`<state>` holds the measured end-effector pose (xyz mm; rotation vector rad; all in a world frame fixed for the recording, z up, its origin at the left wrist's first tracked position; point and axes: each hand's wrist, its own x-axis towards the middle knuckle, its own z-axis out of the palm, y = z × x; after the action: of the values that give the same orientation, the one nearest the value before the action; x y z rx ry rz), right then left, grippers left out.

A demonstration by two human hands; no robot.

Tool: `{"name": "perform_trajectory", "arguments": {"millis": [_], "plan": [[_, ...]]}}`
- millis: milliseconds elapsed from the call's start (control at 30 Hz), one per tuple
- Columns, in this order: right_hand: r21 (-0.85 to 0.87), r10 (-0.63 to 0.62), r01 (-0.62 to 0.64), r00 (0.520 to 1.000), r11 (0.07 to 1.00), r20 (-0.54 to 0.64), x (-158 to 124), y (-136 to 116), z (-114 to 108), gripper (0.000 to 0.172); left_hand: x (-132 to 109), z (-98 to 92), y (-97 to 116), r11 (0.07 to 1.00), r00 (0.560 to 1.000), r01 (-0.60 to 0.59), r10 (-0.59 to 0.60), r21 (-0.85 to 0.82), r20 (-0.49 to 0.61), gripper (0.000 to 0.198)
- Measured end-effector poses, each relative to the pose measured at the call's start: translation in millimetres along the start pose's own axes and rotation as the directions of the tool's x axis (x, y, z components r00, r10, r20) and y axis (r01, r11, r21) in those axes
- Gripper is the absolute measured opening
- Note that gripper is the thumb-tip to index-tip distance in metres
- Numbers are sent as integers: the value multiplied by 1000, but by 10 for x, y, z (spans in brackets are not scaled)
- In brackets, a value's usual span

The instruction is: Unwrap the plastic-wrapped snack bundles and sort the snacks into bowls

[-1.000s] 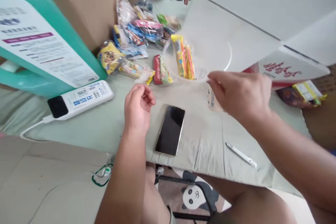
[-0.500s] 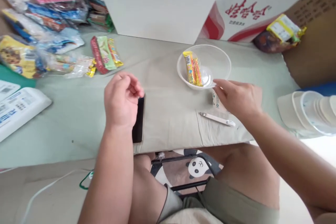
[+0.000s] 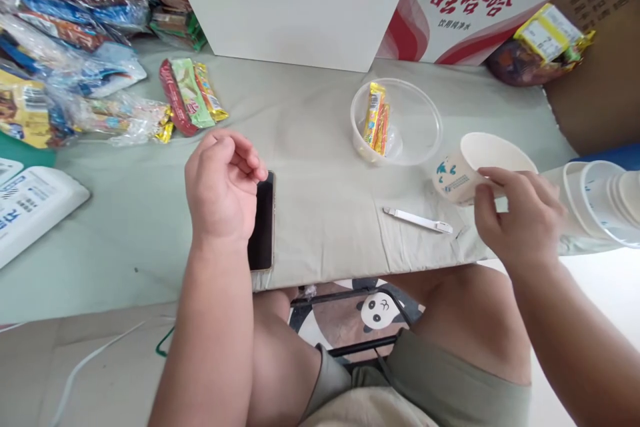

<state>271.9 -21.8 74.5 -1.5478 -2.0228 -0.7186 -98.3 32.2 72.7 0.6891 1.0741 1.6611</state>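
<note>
My right hand [image 3: 523,217] pinches the near rim of a white paper bowl [image 3: 455,177] with a blue-green print; the bowl is tilted. To its left, a clear plastic bowl [image 3: 417,153] rests on the table, with yellow-and-orange wrapped snack sticks [image 3: 376,121] leaning inside it. Between the bowls and the table's front edge lies a white utility knife [image 3: 419,220]. My left hand [image 3: 223,190] is loosely curled above the table, its fingers apart from the thumb and nothing in it. It partly covers a dark phone [image 3: 263,227].
Red, green and yellow snack packets [image 3: 191,97] lie beyond my left hand. Bagged snacks [image 3: 85,27] pile up at far left. White boxes [image 3: 295,7] stand along the back. Stacked paper and plastic containers [image 3: 575,193] lie on their sides at right, close to my right hand.
My right hand has moved right, away from the clear bowl's rim, with the paper bowl, which was mostly hidden before. The clear bowl sits slightly further right. My left hand has barely moved.
</note>
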Motion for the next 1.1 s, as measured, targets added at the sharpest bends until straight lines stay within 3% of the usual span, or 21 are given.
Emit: {"name": "perform_trajectory", "arguments": {"millis": [67,133,233,333,367,433,500,600,767,933,1033,1100], "plan": [[1,30,-30,990,1000,-136,-50,127,100,21,-18,-2,-1,1000,1000,6,-6,2,6,16],[13,40,-38,937,999,-347,1,166,121,18,-32,10,-10,1000,1000,3,-4,18,21,17],[102,22,36,856,994,-517,279,-75,40,20,-44,59,-35,999,999,-22,19,42,51,20],[281,-106,229,913,932,-394,671,-640,12,16,-43,121,-79,996,995,-50,44,72,85,19],[324,-163,254,945,911,-282,794,-855,44,12,-41,135,-99,994,994,-70,62,85,94,19],[354,-253,262,965,898,-72,998,-1250,180,21,-31,147,-144,987,987,-129,118,100,107,18],[358,-327,269,938,894,111,1132,-1537,383,28,-15,134,-188,980,982,-167,156,111,105,17],[346,-371,282,901,895,225,1207,-1704,705,35,15,95,-219,980,988,-150,146,131,45,15],[301,-357,261,873,917,332,1084,-1472,941,39,42,105,-185,988,997,-74,72,137,13,14],[376,-373,235,857,896,355,787,-1043,743,34,19,176,-201,991,998,-60,56,122,42,15],[458,-313,168,912,873,263,679,-753,534,22,9,172,-252,986,994,-83,72,146,81,14],[428,-112,-4,963,904,245,704,-556,460,21,12,150,-291,978,988,-103,80,183,129,16]]}}
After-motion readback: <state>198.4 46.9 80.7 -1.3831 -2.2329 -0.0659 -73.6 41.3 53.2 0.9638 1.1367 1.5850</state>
